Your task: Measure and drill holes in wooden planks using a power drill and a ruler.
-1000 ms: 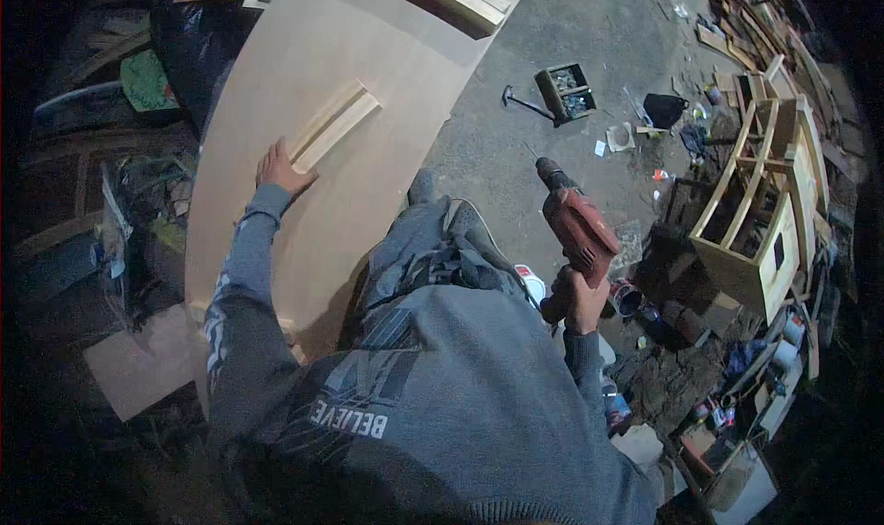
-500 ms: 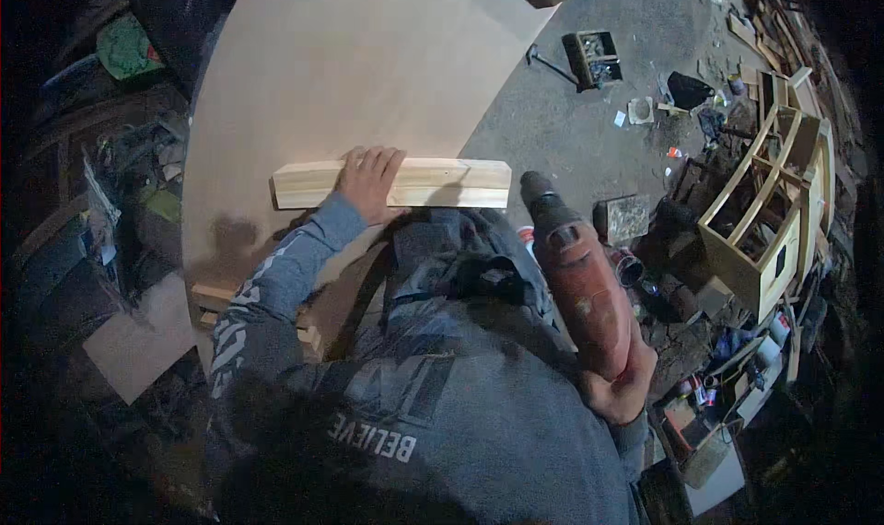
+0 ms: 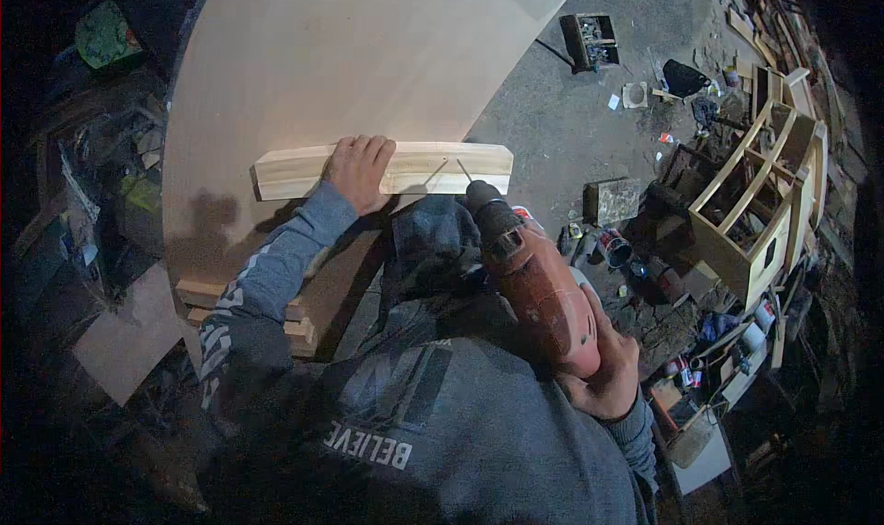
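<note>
A pale wooden piece (image 3: pixel 295 171) with angled ends lies across the near side of a large smooth wooden panel (image 3: pixel 350 55). Its right end reaches past the panel's edge. My left hand (image 3: pixel 361 173) grips it left of its middle, fingers over the far edge. In my right hand (image 3: pixel 608 368) is a worn red power drill (image 3: pixel 543 295), held by its rear handle. The thin bit points away from me, its tip over the right part of the wood, beside a small dark mark. I cannot tell whether the tip touches the wood.
Stacked wood strips (image 3: pixel 299 327) lie at the left under my forearm. On the floor to the right are an open toolbox (image 3: pixel 589 41), a slatted wooden frame (image 3: pixel 746 184), cans (image 3: pixel 615 247) and scraps. A tray of supplies (image 3: pixel 681 401) stands at the lower right.
The drill has moved left and forward, so its bit now shows over the wood's right part. My left hand still holds the wooden piece. The whole view has shifted slightly.
</note>
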`<move>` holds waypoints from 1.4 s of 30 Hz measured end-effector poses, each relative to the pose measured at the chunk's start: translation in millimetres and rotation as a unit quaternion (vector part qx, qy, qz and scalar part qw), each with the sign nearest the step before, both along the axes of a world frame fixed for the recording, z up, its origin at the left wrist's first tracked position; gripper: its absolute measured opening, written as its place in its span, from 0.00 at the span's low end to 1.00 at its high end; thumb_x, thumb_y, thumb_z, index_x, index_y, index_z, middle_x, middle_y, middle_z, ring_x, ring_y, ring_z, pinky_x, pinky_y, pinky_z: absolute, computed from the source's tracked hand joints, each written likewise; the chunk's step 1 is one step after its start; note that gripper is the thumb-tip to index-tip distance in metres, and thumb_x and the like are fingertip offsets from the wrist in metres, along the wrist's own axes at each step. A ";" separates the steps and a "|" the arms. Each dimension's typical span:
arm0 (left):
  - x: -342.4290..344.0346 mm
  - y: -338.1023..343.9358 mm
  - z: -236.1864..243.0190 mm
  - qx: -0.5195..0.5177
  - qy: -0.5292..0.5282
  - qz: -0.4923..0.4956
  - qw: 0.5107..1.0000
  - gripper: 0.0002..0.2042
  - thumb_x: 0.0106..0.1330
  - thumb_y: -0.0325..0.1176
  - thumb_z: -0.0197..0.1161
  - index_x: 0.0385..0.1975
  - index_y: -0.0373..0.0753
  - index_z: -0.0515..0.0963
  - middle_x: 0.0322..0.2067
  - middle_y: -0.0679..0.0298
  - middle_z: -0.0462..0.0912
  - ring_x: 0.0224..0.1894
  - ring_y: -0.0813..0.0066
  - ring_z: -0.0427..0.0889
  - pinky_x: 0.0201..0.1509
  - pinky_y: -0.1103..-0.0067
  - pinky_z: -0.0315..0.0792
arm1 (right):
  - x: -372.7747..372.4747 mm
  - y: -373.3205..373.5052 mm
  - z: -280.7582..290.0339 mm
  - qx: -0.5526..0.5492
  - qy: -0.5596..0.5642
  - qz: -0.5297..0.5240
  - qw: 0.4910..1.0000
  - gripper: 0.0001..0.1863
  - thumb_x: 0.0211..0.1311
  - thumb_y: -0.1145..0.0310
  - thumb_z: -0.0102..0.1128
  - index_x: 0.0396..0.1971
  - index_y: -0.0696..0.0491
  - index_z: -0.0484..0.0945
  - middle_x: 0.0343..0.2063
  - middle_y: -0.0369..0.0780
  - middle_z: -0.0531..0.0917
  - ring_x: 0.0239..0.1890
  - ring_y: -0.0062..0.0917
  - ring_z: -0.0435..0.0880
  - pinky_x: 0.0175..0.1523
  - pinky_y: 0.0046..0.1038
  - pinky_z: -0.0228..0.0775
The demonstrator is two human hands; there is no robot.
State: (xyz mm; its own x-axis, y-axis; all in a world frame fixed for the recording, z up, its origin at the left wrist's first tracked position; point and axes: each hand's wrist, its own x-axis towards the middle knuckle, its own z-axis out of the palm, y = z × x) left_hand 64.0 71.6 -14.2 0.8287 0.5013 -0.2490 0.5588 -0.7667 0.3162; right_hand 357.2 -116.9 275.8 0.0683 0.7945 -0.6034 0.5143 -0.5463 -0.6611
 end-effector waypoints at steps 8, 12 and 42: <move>8.3 -2.9 3.3 0.000 0.021 -0.031 0.999 0.37 0.43 0.44 0.72 0.56 0.36 0.71 0.53 0.57 0.75 0.54 0.61 0.73 0.61 0.65 0.64 | -4.7 2.2 -1.3 0.012 -0.007 -0.003 1.000 0.46 0.47 0.69 0.70 0.68 0.64 0.60 0.42 0.55 0.85 0.42 0.44 0.88 0.48 0.33 0.79; 24.2 -10.7 3.1 -0.014 0.050 -0.093 0.994 0.39 0.44 0.47 0.72 0.58 0.35 0.70 0.54 0.59 0.73 0.53 0.65 0.72 0.61 0.67 0.63 | -1.7 -3.8 3.6 -0.017 -0.003 -0.035 0.999 0.46 0.46 0.69 0.69 0.68 0.64 0.60 0.40 0.55 0.85 0.42 0.44 0.88 0.48 0.33 0.79; 27.3 -8.6 2.3 -0.002 0.021 -0.094 0.995 0.39 0.48 0.55 0.71 0.58 0.37 0.71 0.53 0.60 0.75 0.53 0.65 0.73 0.59 0.66 0.64 | 3.9 12.8 0.9 -0.061 -0.045 -0.012 0.997 0.44 0.48 0.66 0.70 0.66 0.62 0.62 0.39 0.56 0.84 0.38 0.49 0.86 0.43 0.39 0.80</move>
State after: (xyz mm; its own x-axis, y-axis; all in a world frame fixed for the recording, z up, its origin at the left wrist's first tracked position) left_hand 91.2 62.9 -11.9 0.8968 0.3365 -0.2873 0.4177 -0.8580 0.2989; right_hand 361.1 -104.1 276.7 0.1440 0.7130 -0.6863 0.5544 -0.6326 -0.5409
